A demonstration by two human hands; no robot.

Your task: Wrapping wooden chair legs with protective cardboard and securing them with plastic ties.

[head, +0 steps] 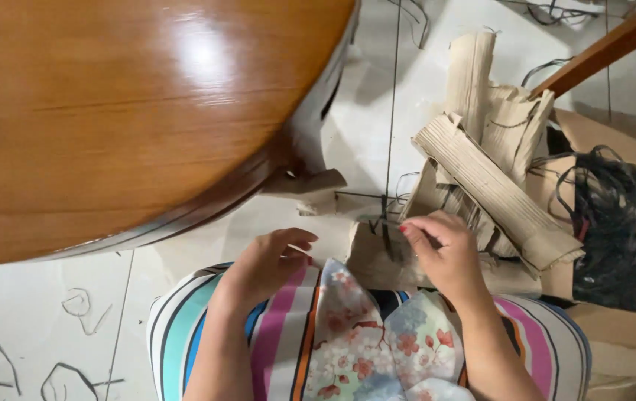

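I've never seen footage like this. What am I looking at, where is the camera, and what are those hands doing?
There is no machine here: the single picture comes from a camera worn on a person's head, looking down at their lap. The left hand rests on the striped and flowered cloth over the knees, fingers curled; whether it pinches anything is unclear. The right hand touches a small brown cardboard piece. Beside it lie rolled corrugated cardboard strips and a tangle of thin black strands. A glossy round wooden table fills the upper left, above the pale tiled floor.
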